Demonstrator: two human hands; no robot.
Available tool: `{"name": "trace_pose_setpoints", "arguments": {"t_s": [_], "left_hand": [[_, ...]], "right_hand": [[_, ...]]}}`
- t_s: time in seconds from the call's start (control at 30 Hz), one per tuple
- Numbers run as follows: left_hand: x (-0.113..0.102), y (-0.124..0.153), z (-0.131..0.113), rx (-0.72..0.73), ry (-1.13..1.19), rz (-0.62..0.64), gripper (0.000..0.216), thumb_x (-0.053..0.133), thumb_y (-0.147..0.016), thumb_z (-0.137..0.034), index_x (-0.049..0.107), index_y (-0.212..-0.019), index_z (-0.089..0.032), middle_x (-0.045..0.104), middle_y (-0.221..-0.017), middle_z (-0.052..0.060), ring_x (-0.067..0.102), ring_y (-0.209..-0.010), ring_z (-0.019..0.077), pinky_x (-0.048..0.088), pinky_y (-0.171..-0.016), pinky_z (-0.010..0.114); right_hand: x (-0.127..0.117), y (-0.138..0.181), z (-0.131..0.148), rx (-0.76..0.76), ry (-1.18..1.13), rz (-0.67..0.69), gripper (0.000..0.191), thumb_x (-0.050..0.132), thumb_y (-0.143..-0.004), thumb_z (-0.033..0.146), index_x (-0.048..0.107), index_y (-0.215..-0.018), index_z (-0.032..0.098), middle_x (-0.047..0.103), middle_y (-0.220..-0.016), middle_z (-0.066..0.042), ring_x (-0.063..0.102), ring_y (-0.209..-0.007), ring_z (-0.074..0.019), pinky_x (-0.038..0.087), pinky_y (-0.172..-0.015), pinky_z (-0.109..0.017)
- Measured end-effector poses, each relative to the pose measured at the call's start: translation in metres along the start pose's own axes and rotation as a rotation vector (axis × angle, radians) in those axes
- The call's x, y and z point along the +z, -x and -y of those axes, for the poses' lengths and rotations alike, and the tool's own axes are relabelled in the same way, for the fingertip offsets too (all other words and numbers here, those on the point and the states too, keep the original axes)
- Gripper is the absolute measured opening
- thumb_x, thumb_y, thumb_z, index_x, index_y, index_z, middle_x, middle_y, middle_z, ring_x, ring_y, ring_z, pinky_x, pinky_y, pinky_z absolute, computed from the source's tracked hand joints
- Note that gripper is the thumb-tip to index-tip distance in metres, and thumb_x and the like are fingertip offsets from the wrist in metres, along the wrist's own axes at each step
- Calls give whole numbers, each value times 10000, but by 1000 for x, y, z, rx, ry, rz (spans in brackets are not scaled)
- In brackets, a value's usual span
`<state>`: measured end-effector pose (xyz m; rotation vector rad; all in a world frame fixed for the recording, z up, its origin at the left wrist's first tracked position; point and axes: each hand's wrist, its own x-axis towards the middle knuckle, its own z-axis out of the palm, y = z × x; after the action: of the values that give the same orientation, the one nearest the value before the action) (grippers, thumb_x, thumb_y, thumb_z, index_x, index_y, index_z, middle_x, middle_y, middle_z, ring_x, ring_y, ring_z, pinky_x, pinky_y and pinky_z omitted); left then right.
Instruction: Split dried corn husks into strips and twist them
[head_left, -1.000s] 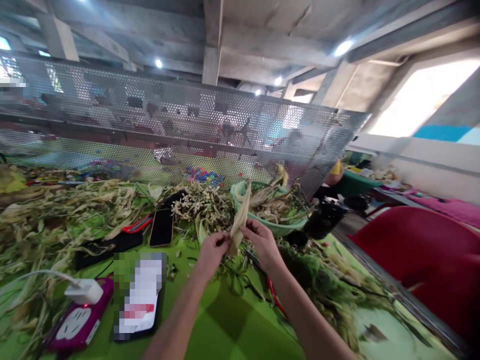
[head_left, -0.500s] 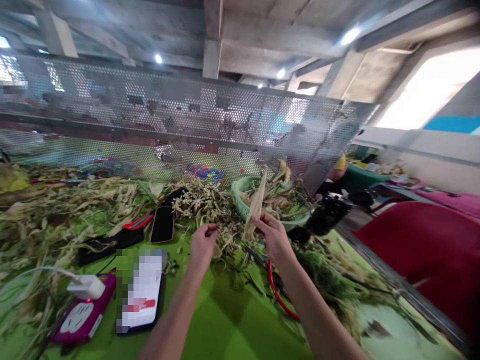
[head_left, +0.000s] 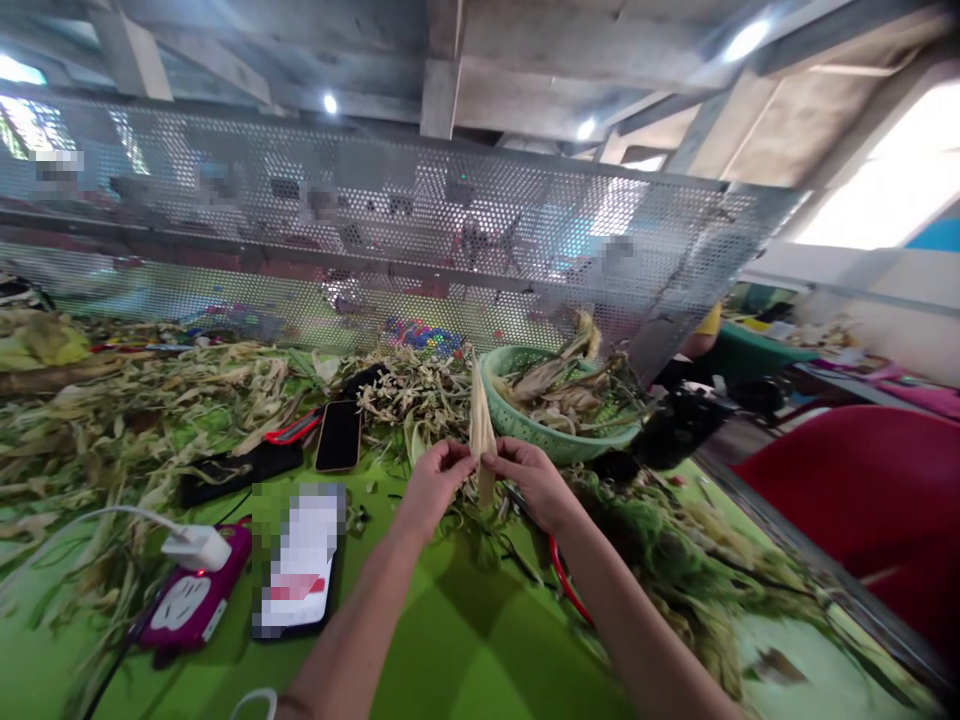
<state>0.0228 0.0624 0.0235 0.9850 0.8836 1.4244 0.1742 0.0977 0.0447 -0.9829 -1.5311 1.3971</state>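
Both my hands meet over the green table (head_left: 465, 640) and pinch one pale dried corn husk strip (head_left: 480, 420), which stands upright between them. My left hand (head_left: 435, 480) grips its left edge with closed fingers. On the other edge my right hand (head_left: 529, 478) is closed too. Just behind the husk sits a green plastic basket (head_left: 525, 425) filled with husks. Red-handled scissors (head_left: 559, 580) lie on the table under my right forearm.
Heaps of dried husks (head_left: 150, 410) cover the table's left and back. Phones (head_left: 337, 436) (head_left: 300, 560) and a magenta power strip (head_left: 191, 600) with a white plug lie at the left. A perforated metal screen (head_left: 375, 240) closes the back. A red chair (head_left: 862, 500) stands at the right.
Half a second ago my left hand was apart from the husk, which my right hand held alone. Now the left hand has come back and both grip it, upright.
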Motion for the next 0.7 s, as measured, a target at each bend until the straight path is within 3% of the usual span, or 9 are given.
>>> {"name": "trace_pose_setpoints", "arguments": {"t_s": [0.13, 0.33, 0.47, 0.53, 0.7], "left_hand": [[-1, 0, -1, -24, 31, -60, 271, 752, -626, -344, 608, -739, -144, 588, -708, -8, 537, -680, 108, 421, -667, 231], [-2, 0, -4, -61, 79, -91, 241, 748, -625, -287, 594, -747, -148, 591, -691, -7, 553, -664, 109, 449, -673, 239], [-6, -3, -1, -18, -3, -30, 254, 712, -669, -297, 650, -872, -157, 660, -835, 39, 588, -777, 149, 453, -749, 267], [-7, -4, 1, 22, -94, 4, 248, 698, -685, -342, 665, -847, -158, 668, -833, 45, 584, -774, 161, 447, -749, 274], [-16, -8, 1, 72, -170, -171, 262, 670, -700, -412, 658, -771, -160, 620, -689, 11, 537, -657, 135, 413, -640, 240]], "right_hand": [[-1, -2, -1, -5, 42, -26, 301, 731, -662, 449, 637, -699, 165, 619, -679, 3, 529, -619, -130, 410, -619, -250], [-2, -2, -2, -15, 72, -27, 305, 723, -667, 450, 622, -700, 164, 595, -651, 11, 513, -617, -133, 404, -608, -249], [-2, -2, -2, -29, 124, -28, 306, 710, -671, 460, 623, -686, 167, 582, -637, 16, 494, -597, -130, 387, -583, -244], [-2, -2, -3, -36, 148, -20, 312, 703, -671, 470, 630, -697, 168, 589, -647, 13, 494, -603, -134, 386, -586, -247], [-10, -6, -6, -83, 288, -70, 314, 689, -669, 467, 581, -624, 176, 497, -578, 40, 423, -559, -121, 330, -553, -240]]}}
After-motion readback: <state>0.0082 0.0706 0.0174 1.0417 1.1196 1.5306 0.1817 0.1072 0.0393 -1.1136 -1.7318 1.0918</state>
